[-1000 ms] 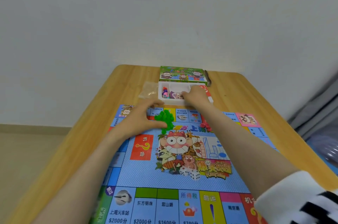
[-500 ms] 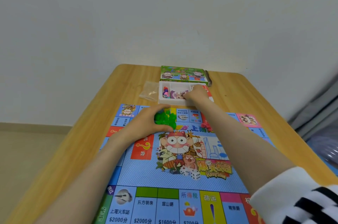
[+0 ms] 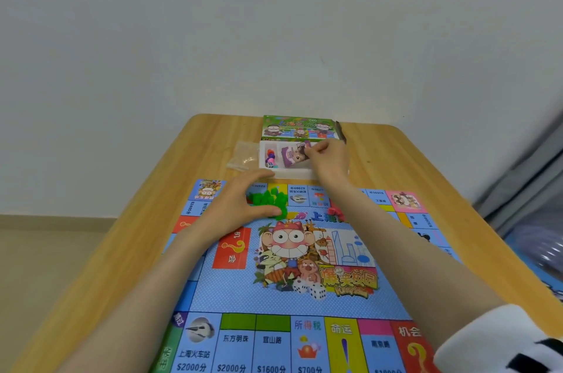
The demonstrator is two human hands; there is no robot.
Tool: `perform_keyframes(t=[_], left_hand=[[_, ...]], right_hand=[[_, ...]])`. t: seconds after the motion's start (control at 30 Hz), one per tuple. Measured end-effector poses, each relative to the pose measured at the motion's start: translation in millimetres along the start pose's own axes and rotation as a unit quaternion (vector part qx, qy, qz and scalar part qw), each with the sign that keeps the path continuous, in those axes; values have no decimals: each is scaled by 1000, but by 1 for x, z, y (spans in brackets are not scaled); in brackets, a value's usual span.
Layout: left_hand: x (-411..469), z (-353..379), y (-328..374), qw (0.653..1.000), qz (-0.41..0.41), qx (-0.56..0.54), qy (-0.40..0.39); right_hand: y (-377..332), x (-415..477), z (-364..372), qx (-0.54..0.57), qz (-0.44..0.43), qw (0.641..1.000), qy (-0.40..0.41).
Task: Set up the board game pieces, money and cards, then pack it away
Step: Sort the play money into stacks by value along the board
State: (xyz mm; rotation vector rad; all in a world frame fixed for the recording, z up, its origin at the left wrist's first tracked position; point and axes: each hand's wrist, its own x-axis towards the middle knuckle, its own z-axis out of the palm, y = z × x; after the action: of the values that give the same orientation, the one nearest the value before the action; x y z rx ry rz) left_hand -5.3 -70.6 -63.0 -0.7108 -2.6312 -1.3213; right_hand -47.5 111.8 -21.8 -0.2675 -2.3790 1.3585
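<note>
A colourful game board lies flat on the wooden table. My left hand cups a heap of small green plastic houses on the board's far edge, thumb and fingers curved around them. At the white box tray my right hand pinches a stack of purple play money and lifts its end out of the tray. Coloured pawns and a die lie in the tray's left compartment. A few red houses show beside my right forearm.
The green box lid stands behind the tray at the table's far edge. A clear plastic bag lies left of the tray. A white wall rises behind the table; grey fabric hangs at the right.
My right hand has raised the purple money out of the tray. My left hand has drawn the green houses together and slid slightly left.
</note>
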Motion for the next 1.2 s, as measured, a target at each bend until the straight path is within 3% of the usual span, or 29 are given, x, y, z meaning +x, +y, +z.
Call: perform_keyframes(t=[0.17,0.27,0.37,0.43,0.6,0.77,0.97,1.2], left_hand=[[4,-5,20,992,51,-45,107],[7,-1,45,993,-13,-84,82],[4,14,63,979,-89,-177,-43],[1,22,66,968,-108,-216,-67],[-9,25,68,948,-160,-259,-95],[-18,34,70,927,-190,-303,-113],[-20,36,64,921,-193,-317,-115],[-19,33,64,900,-208,-370,-99]], right_hand=[[-7,-23,-37,170,66,983,-15],[-9,-53,-60,235,62,965,-98],[-3,-79,-72,241,52,956,-162],[3,-91,-75,248,54,950,-185],[17,-98,-79,211,56,945,-243],[35,-101,-70,74,-139,961,-228],[43,-99,-67,59,-223,953,-197],[44,-95,-73,107,-172,949,-239]])
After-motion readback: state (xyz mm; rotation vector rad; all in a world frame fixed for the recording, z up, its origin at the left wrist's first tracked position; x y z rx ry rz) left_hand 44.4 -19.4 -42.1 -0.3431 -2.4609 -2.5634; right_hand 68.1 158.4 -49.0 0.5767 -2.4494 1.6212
